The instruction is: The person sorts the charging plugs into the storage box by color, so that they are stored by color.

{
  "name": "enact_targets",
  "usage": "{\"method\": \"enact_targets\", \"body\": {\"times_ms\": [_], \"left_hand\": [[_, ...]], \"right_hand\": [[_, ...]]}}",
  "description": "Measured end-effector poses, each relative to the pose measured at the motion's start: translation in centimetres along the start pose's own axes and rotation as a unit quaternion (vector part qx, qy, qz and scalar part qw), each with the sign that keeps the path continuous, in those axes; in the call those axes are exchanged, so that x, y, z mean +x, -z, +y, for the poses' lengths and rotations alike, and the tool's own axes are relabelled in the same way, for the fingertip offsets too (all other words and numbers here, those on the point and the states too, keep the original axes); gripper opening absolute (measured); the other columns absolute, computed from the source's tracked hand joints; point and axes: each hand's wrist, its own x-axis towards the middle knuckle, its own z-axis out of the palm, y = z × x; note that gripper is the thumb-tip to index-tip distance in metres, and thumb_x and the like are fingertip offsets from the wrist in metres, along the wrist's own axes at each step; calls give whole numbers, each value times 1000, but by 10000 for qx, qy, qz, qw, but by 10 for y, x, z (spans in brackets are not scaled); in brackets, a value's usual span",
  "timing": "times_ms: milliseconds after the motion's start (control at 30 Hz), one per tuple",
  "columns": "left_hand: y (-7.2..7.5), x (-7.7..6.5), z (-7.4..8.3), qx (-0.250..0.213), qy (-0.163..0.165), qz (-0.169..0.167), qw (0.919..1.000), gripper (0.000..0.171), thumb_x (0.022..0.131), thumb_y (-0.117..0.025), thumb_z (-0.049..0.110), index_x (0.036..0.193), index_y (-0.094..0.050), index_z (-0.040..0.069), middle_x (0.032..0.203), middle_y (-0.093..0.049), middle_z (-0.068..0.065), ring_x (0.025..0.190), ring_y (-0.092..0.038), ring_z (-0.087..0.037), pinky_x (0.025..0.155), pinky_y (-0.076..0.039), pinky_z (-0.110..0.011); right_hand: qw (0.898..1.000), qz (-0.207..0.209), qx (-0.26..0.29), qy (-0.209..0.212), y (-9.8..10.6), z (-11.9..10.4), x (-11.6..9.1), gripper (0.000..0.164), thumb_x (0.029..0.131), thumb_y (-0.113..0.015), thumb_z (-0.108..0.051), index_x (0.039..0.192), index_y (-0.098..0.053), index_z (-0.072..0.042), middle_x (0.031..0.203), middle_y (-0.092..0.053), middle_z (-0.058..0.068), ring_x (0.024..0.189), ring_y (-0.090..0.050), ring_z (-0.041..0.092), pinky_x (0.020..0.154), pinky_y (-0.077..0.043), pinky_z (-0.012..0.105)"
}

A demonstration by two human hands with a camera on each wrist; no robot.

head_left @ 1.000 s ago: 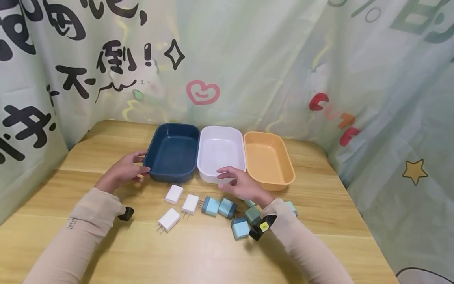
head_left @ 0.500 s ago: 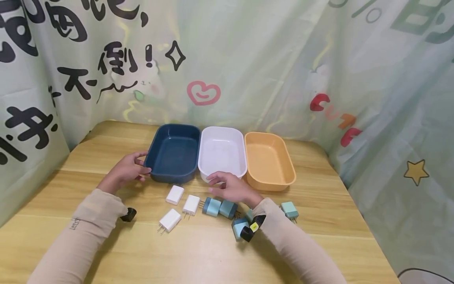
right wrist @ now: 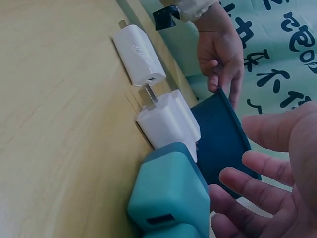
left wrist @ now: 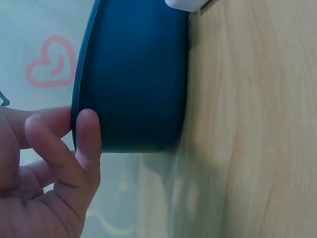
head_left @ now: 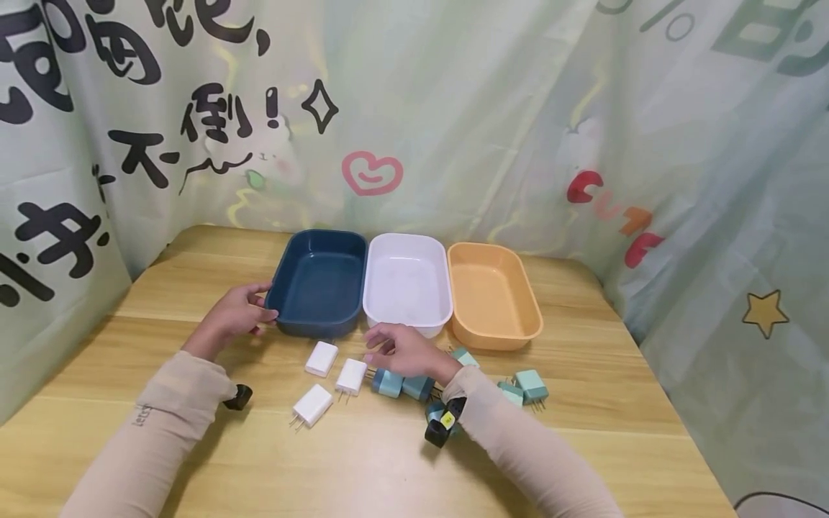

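My left hand (head_left: 236,313) grips the front left corner of a dark blue tray (head_left: 317,328); in the left wrist view the thumb lies on the outer wall (left wrist: 136,79). My right hand (head_left: 408,350) hovers in front of the white tray (head_left: 374,324), its fingers loosely bent and holding nothing. Close below it are blue plug chargers (head_left: 387,383), one partly hidden by my wrist. Left of these lie three white plug chargers (head_left: 350,377), prongs showing on some. In the right wrist view a blue-green charger (right wrist: 171,188) sits beside my fingers.
An orange tray (head_left: 495,339) stands right of the white one, all in a row on the wooden table (head_left: 363,467). Several green chargers (head_left: 531,386) lie at the right, some behind my right arm. A printed curtain (head_left: 453,144) hangs behind the table.
My right hand has moved left and a little toward me, from the white tray's front toward the white chargers, uncovering green chargers at the right. My left hand keeps its place on the dark blue tray.
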Motion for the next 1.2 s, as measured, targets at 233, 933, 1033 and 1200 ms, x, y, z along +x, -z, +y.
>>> {"method": "enact_targets", "body": {"times_ms": [233,933,1033,1200], "left_hand": [[-1,0,2,180,5,-1,9998,69,92,-59,-3,148,-20,-11,109,-40,-21,86,-67,-22,58,-53,-30],[1,-1,2,344,70,21,9994,67,94,-58,-1,149,-20,-10,117,-40,-26,85,-66,-21,59,-53,-31],[1,-1,3,378,102,7,9992,66,94,-58,-1,148,-21,-10,121,-39,-29,86,-66,-22,61,-54,-31],[0,-1,5,397,165,-10,9991,65,94,-59,0,148,-23,-9,123,-39,-30,89,-67,-25,64,-55,-33]], "right_hand": [[9992,-147,-191,313,-7,1,4,36,87,-72,-11,118,-61,2,108,-66,12,85,-67,18,80,-53,25],[9904,-552,-1094,641,-17,3,11,51,72,-87,-12,115,-62,-2,94,-66,4,78,-60,10,73,-49,17],[9886,-562,-1236,645,-19,2,12,53,70,-88,-14,115,-63,-2,91,-65,2,77,-58,9,71,-47,17],[9870,-542,-1360,667,-22,2,12,55,68,-90,-15,114,-64,-2,91,-65,0,76,-56,8,70,-47,16]]}}
